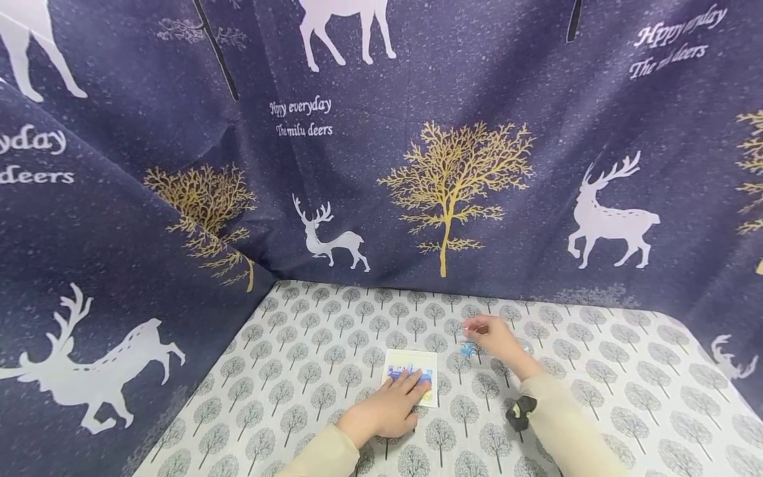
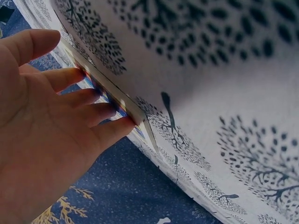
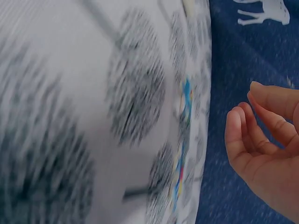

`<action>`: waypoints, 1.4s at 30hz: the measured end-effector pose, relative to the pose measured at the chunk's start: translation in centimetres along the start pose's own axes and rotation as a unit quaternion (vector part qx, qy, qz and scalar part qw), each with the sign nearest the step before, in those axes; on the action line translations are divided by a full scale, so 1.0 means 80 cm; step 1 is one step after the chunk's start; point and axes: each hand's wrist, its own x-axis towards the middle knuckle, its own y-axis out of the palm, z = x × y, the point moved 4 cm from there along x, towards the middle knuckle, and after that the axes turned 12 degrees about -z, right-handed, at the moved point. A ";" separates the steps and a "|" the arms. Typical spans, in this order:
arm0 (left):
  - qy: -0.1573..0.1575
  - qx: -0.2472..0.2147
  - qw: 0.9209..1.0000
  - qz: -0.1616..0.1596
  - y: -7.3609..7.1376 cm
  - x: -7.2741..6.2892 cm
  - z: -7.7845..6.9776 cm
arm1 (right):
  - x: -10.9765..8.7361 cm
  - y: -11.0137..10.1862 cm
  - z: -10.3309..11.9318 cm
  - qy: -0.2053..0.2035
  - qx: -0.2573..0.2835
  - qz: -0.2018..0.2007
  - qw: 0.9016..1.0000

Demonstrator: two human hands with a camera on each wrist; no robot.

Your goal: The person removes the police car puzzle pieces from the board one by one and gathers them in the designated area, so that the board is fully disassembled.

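My left hand (image 1: 390,405) rests its fingertips on a small flat picture board (image 1: 411,356) with a cream border and a blue and purple picture. In the left wrist view, the straight fingers of the left hand (image 2: 56,112) touch the face of the board (image 2: 145,122). Over the cloth to the right, my right hand (image 1: 493,336) is raised above small blue flat pieces (image 1: 467,349). In the right wrist view, the right hand (image 3: 266,140) has loosely bent fingers with nothing visible between them. Thin colourful pieces (image 3: 187,99) lie on the cloth beyond, seen edge-on and blurred.
A white cloth printed with grey trees (image 1: 310,371) covers the table. Dark blue hanging fabric (image 1: 357,159) with white deer and golden trees stands at the back and sides. A dark ornament (image 1: 521,412) is on the right sleeve.
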 end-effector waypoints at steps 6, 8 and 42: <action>0.003 0.018 1.000 -0.007 -0.003 -0.004 -0.002 | 0.006 0.025 0.027 -0.013 0.002 0.019 1.000; 0.007 0.025 1.000 -0.010 -0.004 -0.005 -0.003 | 0.008 0.033 0.032 -0.016 0.012 0.025 0.999; 0.053 0.045 0.997 -0.015 -0.002 -0.027 -0.006 | -0.012 0.146 0.072 -0.105 0.037 0.238 0.965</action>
